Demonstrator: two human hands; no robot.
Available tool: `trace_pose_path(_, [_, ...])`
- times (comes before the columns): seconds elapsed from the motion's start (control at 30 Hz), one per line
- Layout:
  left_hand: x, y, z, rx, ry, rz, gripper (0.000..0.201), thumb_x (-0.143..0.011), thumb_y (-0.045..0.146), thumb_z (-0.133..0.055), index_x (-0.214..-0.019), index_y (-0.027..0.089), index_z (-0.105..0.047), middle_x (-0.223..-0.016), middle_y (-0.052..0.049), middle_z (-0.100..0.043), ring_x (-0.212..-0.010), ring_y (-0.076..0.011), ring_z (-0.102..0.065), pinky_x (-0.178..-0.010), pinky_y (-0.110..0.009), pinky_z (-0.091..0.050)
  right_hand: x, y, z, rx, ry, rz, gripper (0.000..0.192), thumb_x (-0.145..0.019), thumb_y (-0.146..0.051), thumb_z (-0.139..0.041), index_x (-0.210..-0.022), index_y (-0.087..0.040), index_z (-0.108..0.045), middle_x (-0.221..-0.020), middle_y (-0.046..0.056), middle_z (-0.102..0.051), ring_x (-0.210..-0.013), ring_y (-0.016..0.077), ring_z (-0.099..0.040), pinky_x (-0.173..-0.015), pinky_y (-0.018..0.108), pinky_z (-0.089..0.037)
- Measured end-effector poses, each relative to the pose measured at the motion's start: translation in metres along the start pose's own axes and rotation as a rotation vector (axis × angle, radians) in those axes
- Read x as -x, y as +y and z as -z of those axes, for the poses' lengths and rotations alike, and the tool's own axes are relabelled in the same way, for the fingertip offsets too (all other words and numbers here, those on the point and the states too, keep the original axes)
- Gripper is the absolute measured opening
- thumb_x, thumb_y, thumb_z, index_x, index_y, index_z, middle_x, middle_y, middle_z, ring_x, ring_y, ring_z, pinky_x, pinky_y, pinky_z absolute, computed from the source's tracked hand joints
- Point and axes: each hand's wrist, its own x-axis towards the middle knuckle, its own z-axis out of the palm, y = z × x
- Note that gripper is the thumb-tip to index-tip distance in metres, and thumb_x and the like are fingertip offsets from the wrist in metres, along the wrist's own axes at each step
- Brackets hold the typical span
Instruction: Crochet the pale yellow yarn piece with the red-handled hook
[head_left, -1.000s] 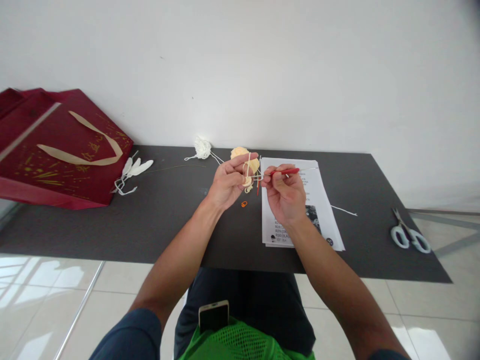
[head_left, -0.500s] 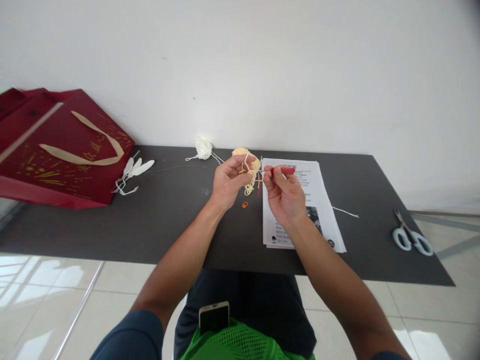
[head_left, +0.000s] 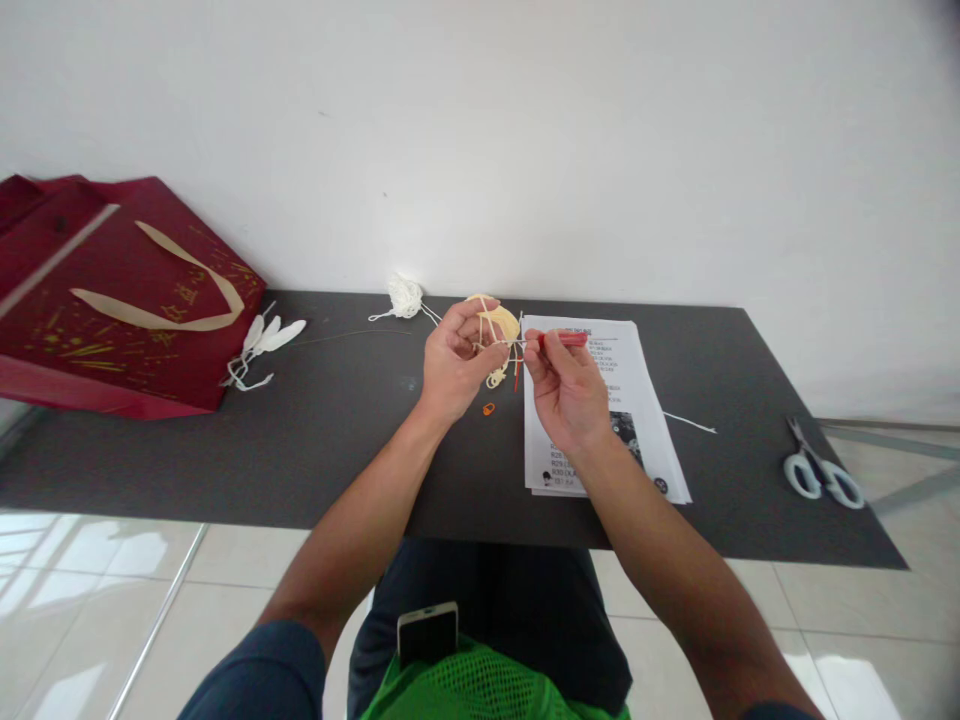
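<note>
My right hand (head_left: 568, 388) is closed on the red handle of a crochet hook (head_left: 564, 340), whose thin metal shaft points left. Its tip reaches the fingers of my left hand (head_left: 459, 360), which is closed on yarn (head_left: 491, 325) with a pale strand looped over the raised forefinger. The stitches at the hook's tip are too small to make out. Behind my left hand sits a pale yellow yarn ball (head_left: 501, 317), partly hidden, with a loose yellow coil (head_left: 496, 378) below it. An orange stitch marker (head_left: 489, 409) lies on the table nearer to me.
Printed sheets (head_left: 559, 420) lie under my right hand. White-handled scissors (head_left: 821, 470) rest at the table's right end. A white yarn ball (head_left: 405, 297) is near the wall. White crocheted pieces (head_left: 266, 338) lie beside a red paper bag (head_left: 150, 300) at the left.
My left fingers have shifted slightly, and the yarn over the forefinger now stretches more. The hook stays in my right hand, nearly in the same place.
</note>
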Motion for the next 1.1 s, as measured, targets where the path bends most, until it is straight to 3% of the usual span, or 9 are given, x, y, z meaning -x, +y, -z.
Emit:
trace_pose_path(0.17, [-0.002, -0.008, 0.005, -0.046, 0.022, -0.028, 0.060, -0.072, 0.016, -0.083, -0.128, 0.027, -0.065, -0.079, 0.003, -0.066, -0.068, -0.0092, -0.059, -0.064, -0.022, -0.048, 0.004, -0.001, -0.002, -0.007, 0.006, 0.014, 0.017, -0.083, -0.028, -0.083, -0.090, -0.020, -0.070, -0.095, -0.001, -0.079, -0.079, 0.0043, -0.075, -0.081, 0.012, -0.065])
trace_pose_path(0.47, [-0.001, 0.000, 0.000, 0.023, 0.027, 0.086, 0.056, -0.070, 0.010, -0.078, -0.123, 0.023, -0.069, -0.074, 0.004, -0.065, -0.057, -0.0062, -0.052, -0.053, -0.020, -0.039, 0.004, 0.001, 0.001, 0.023, -0.051, 0.090, 0.018, -0.083, -0.027, -0.083, -0.091, -0.024, -0.068, -0.094, -0.003, -0.079, -0.079, 0.0052, -0.075, -0.081, 0.015, -0.065])
trace_pose_path(0.67, [-0.004, 0.012, 0.001, 0.142, -0.045, 0.249, 0.054, -0.065, 0.007, -0.077, -0.118, 0.019, -0.071, -0.070, 0.005, -0.063, -0.050, -0.0038, -0.043, -0.046, -0.019, -0.029, 0.002, 0.001, 0.005, 0.044, -0.094, 0.129, 0.021, -0.082, -0.026, -0.083, -0.093, -0.026, -0.066, -0.092, -0.004, -0.079, -0.077, 0.0063, -0.074, -0.076, 0.017, -0.065])
trace_pose_path(1.1, [-0.011, 0.026, 0.015, 0.292, -0.258, 0.562, 0.052, -0.056, 0.004, -0.073, -0.107, 0.012, -0.074, -0.060, 0.003, -0.057, -0.049, -0.0065, -0.044, -0.045, -0.020, -0.024, 0.001, -0.001, 0.008, 0.126, -0.264, 0.204, 0.025, -0.083, -0.036, -0.082, -0.093, -0.028, -0.060, -0.087, -0.004, -0.075, -0.070, 0.0105, -0.069, -0.069, 0.027, -0.062])
